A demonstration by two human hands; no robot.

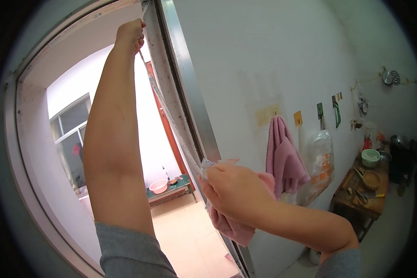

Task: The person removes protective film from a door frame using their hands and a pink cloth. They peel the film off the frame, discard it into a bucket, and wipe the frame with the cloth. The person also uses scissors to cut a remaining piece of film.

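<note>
My left hand (131, 34) is raised high beside the metal door frame (180, 62) and closed on a long pale strip (160, 99), which looks like thin plastic film or tape. The strip runs down along the frame's inner edge towards my right hand (234, 189). That hand is closed on its crumpled lower part, with bluish print showing at the fingers. A pink cloth (234, 227) hangs below and behind my right hand; whether the hand also grips it, I cannot tell.
On the wall at right hang a pink towel (285, 156) and a white plastic bag (322, 160). Beyond them a wooden table (366, 205) holds a green basin (370, 158), a basket and scissors. Through the doorway stands a green bench (173, 188) with a pink basin (158, 186).
</note>
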